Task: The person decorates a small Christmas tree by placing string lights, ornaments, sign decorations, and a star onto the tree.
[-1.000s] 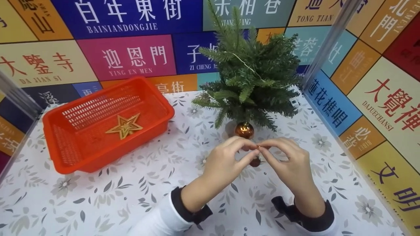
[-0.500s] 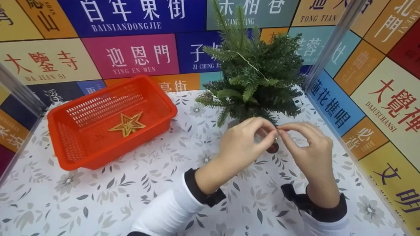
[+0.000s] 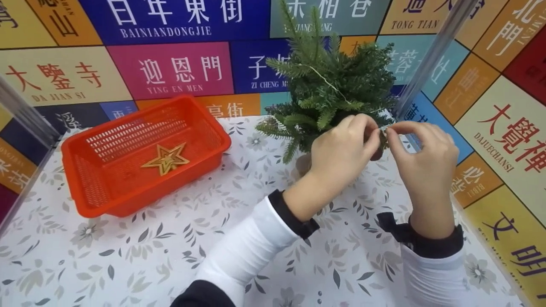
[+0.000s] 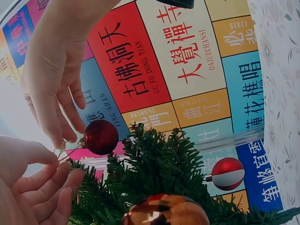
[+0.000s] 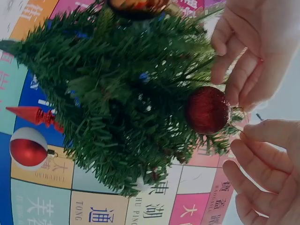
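Note:
A small dark red Christmas ball (image 3: 377, 154) hangs by a thin loop of string just below the fingertips of both hands, in front of the tree's right side. My left hand (image 3: 345, 149) pinches the loop between thumb and forefinger, and opposite it the right hand (image 3: 428, 160) pinches the same loop. In the left wrist view the ball (image 4: 101, 137) shows beside the green branches of the small Christmas tree (image 4: 154, 154). From the right wrist the ball (image 5: 208, 110) overlaps the branches, its string running to the fingers.
Left on the flowered tablecloth (image 3: 140, 247) stands a red basket (image 3: 140, 196) with a gold star (image 3: 167, 158) inside. A copper ball (image 4: 166, 211), a red-and-white ball (image 4: 228, 173) and a red pointed ornament (image 5: 37, 115) hang at the tree. Sign-covered walls rise behind and right.
Both hands have moved up and to the right with the red ball, from low before the tree to its right side. The copper ball is now hidden in the head view.

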